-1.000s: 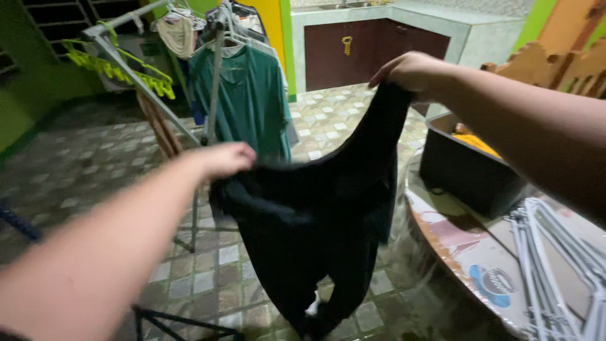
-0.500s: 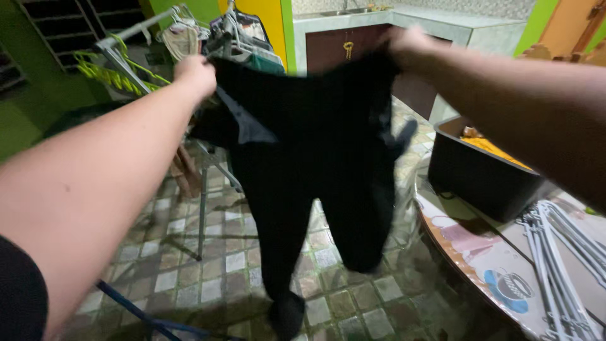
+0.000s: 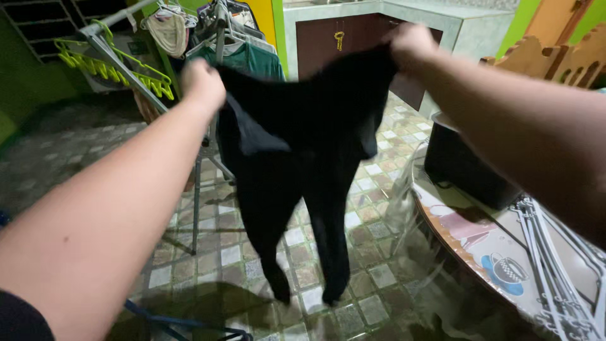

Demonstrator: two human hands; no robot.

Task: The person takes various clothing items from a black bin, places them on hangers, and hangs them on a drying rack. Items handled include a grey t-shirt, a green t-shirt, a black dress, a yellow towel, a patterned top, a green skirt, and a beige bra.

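Two hands, one pair of black trousers held up by the waistband.
Your left hand & right hand each clench a corner; legs hang straight down, fingers blurred, prob. pinching.

Both arms out: left hand and right hand grip the waistband of black trousers, legs dangling over the tiled floor. Behind, a drying rack; right, a black tub beside white hangers.

Both bare arms stretch forward and apart at chest height, the left hand and right hand each clenched in a fist.
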